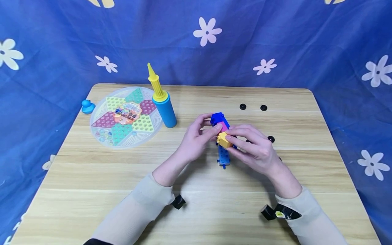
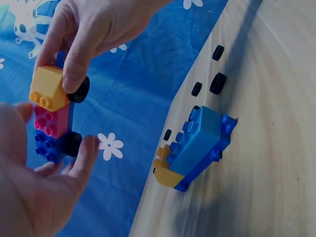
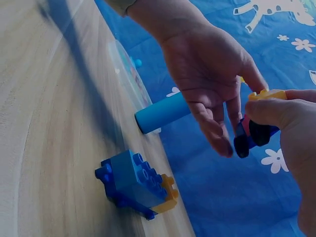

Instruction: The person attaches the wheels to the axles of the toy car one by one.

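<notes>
A small toy block car [image 2: 52,121], with a yellow slanted block, a pink brick, a dark blue brick and black wheels, is held up above the table between both hands. At its dark blue end the left hand [image 1: 196,137] holds it, thumb by the pink brick and fingers along the other side. Thumb and fingers of the right hand [image 1: 254,146] pinch the yellow block [image 1: 224,140]. Below, on the table, stands a second block vehicle [image 2: 197,143] with a light blue brick and a yellow block on a blue base; no wheels show on it.
Several loose black wheels [image 1: 263,108] lie right of the hands on the wooden table [image 1: 214,211]. To the left stand a blue and yellow hand pump [image 1: 165,109], a round star-patterned game board [image 1: 134,140] and a blue toy duck [image 1: 87,107]. A blue flowered cloth [image 1: 171,34] hangs behind.
</notes>
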A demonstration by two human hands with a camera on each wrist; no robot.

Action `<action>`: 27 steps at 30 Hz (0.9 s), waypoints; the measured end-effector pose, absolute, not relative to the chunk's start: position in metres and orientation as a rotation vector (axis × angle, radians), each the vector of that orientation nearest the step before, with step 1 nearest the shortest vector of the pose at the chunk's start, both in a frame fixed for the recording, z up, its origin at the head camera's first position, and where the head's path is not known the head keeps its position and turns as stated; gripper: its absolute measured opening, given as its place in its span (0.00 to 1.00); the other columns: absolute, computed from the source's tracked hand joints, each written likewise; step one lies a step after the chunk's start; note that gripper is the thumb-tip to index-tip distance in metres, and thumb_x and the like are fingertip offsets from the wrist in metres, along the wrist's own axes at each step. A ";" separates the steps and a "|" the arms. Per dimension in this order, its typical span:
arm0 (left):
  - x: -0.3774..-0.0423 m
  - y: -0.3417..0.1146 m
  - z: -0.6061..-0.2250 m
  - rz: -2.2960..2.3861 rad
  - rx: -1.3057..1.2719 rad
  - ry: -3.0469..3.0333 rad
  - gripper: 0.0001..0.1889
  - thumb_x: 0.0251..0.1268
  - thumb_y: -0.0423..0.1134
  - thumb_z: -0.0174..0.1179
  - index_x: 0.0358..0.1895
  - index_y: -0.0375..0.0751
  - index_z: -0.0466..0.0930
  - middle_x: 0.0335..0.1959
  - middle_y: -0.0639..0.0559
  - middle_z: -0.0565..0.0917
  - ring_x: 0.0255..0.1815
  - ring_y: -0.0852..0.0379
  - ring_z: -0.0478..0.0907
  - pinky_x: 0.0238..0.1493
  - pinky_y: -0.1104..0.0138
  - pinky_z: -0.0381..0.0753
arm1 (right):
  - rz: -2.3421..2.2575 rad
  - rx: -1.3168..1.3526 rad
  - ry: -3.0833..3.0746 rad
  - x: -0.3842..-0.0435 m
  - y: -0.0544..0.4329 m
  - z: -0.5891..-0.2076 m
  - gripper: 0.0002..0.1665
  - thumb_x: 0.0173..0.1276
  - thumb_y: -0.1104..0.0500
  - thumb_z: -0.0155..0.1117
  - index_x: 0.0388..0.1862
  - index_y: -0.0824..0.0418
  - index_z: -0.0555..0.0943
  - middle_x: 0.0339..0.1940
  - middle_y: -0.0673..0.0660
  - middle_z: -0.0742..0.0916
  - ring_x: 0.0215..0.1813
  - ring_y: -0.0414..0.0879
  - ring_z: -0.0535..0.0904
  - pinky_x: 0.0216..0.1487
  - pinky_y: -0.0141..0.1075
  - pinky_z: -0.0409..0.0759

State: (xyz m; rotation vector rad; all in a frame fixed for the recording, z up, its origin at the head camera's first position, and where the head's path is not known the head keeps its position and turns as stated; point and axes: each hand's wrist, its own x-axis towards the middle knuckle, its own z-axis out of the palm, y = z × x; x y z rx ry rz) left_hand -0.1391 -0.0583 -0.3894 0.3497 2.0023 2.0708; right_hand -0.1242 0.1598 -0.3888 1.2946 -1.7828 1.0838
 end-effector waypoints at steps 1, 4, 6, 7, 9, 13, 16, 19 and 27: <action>-0.139 -0.058 -0.389 2.065 0.335 2.005 0.29 0.80 0.44 0.62 0.75 0.35 0.67 0.59 0.38 0.81 0.50 0.43 0.88 0.53 0.47 0.88 | 1.073 1.297 -1.786 -0.124 0.160 -0.389 0.11 0.75 0.62 0.71 0.45 0.72 0.90 0.47 0.67 0.90 0.49 0.65 0.86 0.63 0.45 0.83; -0.140 -0.056 -0.389 2.040 0.299 2.016 0.28 0.79 0.45 0.63 0.74 0.36 0.69 0.50 0.38 0.84 0.45 0.45 0.89 0.51 0.50 0.89 | 1.045 1.301 -1.792 -0.123 0.160 -0.390 0.10 0.76 0.63 0.71 0.46 0.71 0.90 0.47 0.67 0.90 0.49 0.66 0.86 0.63 0.46 0.83; -0.141 -0.055 -0.389 2.030 0.285 2.022 0.28 0.79 0.45 0.64 0.73 0.36 0.69 0.45 0.39 0.85 0.42 0.46 0.88 0.51 0.52 0.89 | 1.028 1.306 -1.792 -0.123 0.160 -0.391 0.10 0.76 0.63 0.70 0.46 0.71 0.90 0.47 0.67 0.90 0.49 0.66 0.86 0.63 0.46 0.83; -0.141 -0.054 -0.389 2.028 0.279 2.028 0.28 0.78 0.44 0.65 0.72 0.35 0.70 0.43 0.39 0.84 0.41 0.47 0.88 0.51 0.51 0.89 | 1.022 1.310 -1.788 -0.123 0.160 -0.391 0.10 0.76 0.64 0.70 0.46 0.71 0.90 0.47 0.67 0.90 0.49 0.66 0.86 0.62 0.46 0.84; -0.141 -0.054 -0.389 2.031 0.265 2.045 0.28 0.77 0.44 0.66 0.71 0.33 0.71 0.42 0.40 0.84 0.39 0.48 0.88 0.51 0.51 0.89 | 1.011 1.317 -1.779 -0.123 0.158 -0.393 0.09 0.75 0.64 0.71 0.46 0.71 0.90 0.47 0.67 0.90 0.48 0.65 0.87 0.61 0.46 0.84; -0.141 -0.053 -0.387 2.047 0.255 2.072 0.27 0.75 0.42 0.67 0.69 0.31 0.73 0.40 0.41 0.84 0.36 0.51 0.89 0.50 0.50 0.89 | 1.000 1.319 -1.778 -0.123 0.157 -0.395 0.09 0.75 0.65 0.71 0.46 0.71 0.90 0.47 0.67 0.90 0.48 0.64 0.87 0.60 0.46 0.85; -0.141 -0.053 -0.387 2.068 0.261 2.052 0.27 0.76 0.40 0.67 0.70 0.32 0.73 0.41 0.41 0.83 0.36 0.51 0.89 0.48 0.53 0.90 | 0.990 1.314 -1.794 -0.122 0.158 -0.396 0.08 0.75 0.65 0.71 0.46 0.70 0.90 0.48 0.67 0.90 0.49 0.64 0.87 0.60 0.46 0.85; -0.142 -0.055 -0.386 2.099 0.271 2.014 0.27 0.76 0.39 0.66 0.72 0.34 0.72 0.43 0.40 0.82 0.38 0.50 0.89 0.47 0.55 0.90 | 0.992 1.313 -1.799 -0.122 0.158 -0.397 0.09 0.74 0.65 0.71 0.47 0.71 0.90 0.50 0.68 0.89 0.51 0.64 0.87 0.61 0.47 0.85; -0.145 -0.063 -0.383 2.091 0.332 2.021 0.27 0.76 0.36 0.65 0.75 0.41 0.71 0.47 0.37 0.81 0.42 0.45 0.90 0.48 0.56 0.90 | 1.094 1.251 -1.797 -0.122 0.162 -0.396 0.17 0.71 0.58 0.77 0.47 0.72 0.89 0.53 0.71 0.88 0.54 0.65 0.86 0.64 0.46 0.83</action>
